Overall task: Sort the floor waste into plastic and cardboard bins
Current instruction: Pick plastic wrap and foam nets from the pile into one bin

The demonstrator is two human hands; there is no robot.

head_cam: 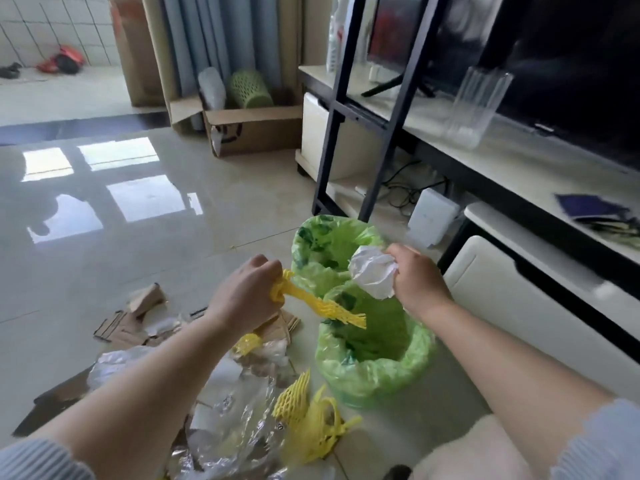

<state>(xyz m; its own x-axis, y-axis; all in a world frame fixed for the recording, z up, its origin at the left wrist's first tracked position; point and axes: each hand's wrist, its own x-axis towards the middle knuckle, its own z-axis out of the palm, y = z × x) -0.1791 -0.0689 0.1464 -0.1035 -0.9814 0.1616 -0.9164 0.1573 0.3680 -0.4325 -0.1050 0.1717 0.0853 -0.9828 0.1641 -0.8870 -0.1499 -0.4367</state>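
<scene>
Two bins lined with green bags stand side by side on the tiled floor (104, 202): the near bin (375, 355) lies below and between the hands, the far bin (329, 251) just beyond them. Left of and beneath the left hand (242, 296) spreads the waste pile: clear plastic wrap (235, 420), torn cardboard pieces (131, 323) and loose yellow foam nets (311, 417). That hand is closed around one end of a stretched yellow foam net (322, 306) (its free end reaches over the near bin's rim). The right hand (419, 278) is curled tight on a crumpled white wad (372, 275), held above the gap between the bins.
</scene>
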